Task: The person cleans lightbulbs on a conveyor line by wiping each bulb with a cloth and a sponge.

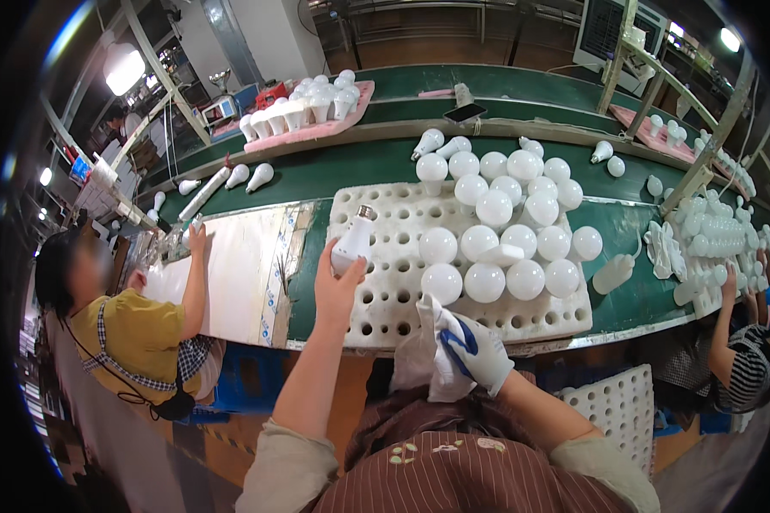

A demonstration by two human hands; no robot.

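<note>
My bare left hand [339, 282] is closed around a white light bulb [353, 244], its metal screw cap pointing up. It is over the left part of a white foam tray [385, 205] full of round holes. My right hand [485, 352], in a white glove with blue patches, grips a white cloth [441, 359] at the tray's front edge. Several bulbs [485, 282] stand in the right half of the tray, their white domes upward. A small white oblong piece [500, 255] lies across some of the domes.
A white squeeze bottle [614, 274] lies tilted right of the tray. Behind, a pink foam tray [316, 128] carries more bulbs. Co-workers sit at left [137, 342] and right [744, 359]. A second holed foam board [612, 410] leans below the table edge.
</note>
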